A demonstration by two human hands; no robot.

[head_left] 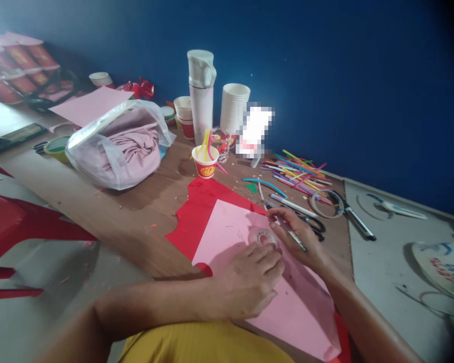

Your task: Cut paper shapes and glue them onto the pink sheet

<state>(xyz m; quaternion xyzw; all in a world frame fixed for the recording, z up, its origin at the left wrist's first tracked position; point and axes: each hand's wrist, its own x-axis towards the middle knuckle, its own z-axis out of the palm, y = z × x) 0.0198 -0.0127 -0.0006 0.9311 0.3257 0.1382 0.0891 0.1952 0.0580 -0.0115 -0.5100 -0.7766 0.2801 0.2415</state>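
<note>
My right hand [302, 239] has its fingers closed around a slim dark pen [289, 232], just above the right side of a pink paper sheet [227, 227]. Flat across the middle of that sheet lies my left hand [251, 275], fingers stretched out. Close to its fingertips sits a small clear tape roll [265, 237]; whether the fingers touch it I cannot tell. Beneath the pink sheet is a red paper [196, 206] with scalloped edges. Black-handled scissors [314, 224] rest behind my right hand.
A paper cup [205, 161] with colourful straws stands behind the papers. Further back are a white tumbler [201, 106] and stacked cups [234, 108]. A plastic bag [121, 146] of pink material lies left. Loose straws [298, 174], a tape ring [327, 203] and a cutter knife [357, 217] lie right.
</note>
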